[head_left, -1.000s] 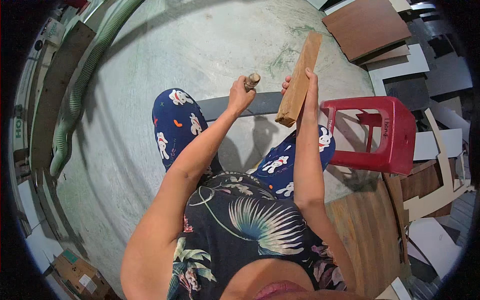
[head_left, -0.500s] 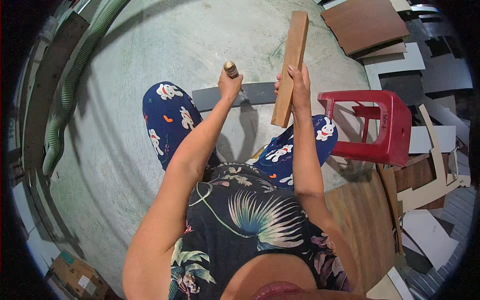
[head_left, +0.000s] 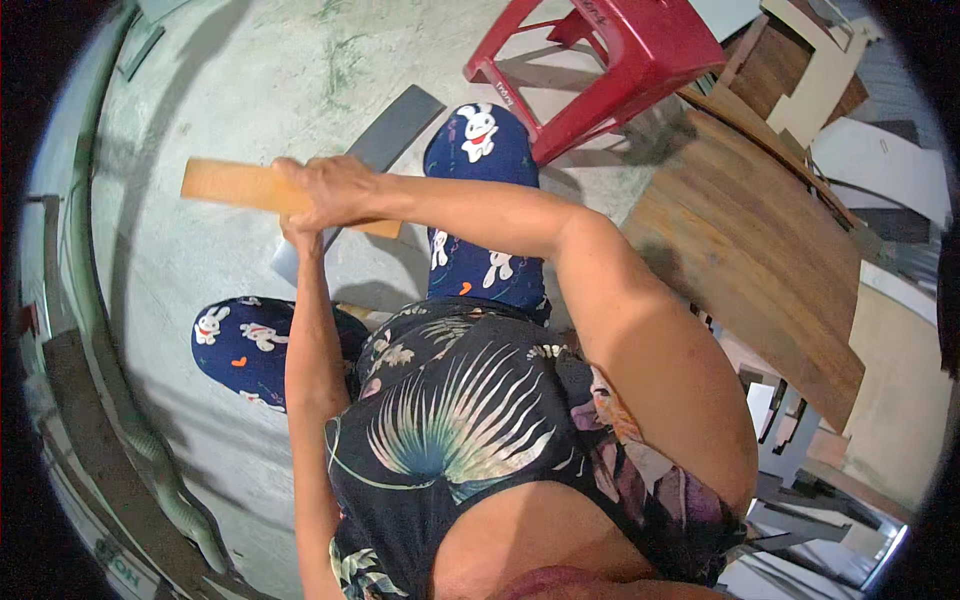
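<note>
A plain wooden block [head_left: 235, 186] is gripped in my right hand [head_left: 335, 190], slightly blurred, its long end pointing left and its short end showing below my wrist. Directly beneath is my left hand [head_left: 303, 232], closed and mostly covered by the right hand and the block. The wooden-handled chisel that it held upright half a second ago is hidden now. Under both hands a dark grey strip of board [head_left: 395, 130] lies slantwise on the floor between my knees, its near end paler in the light.
A red plastic stool [head_left: 640, 60] stands beyond my right knee. Brown wooden sheet [head_left: 740, 260] and several offcuts lie to the right. A green ribbed hose [head_left: 150, 445] runs along the left, beside a dark beam [head_left: 85, 400]. The floor [head_left: 240, 60] is pale concrete.
My right hand has brought the block down and left, over my left hand. The view has turned, so the stool and the grey strip appear rotated.
</note>
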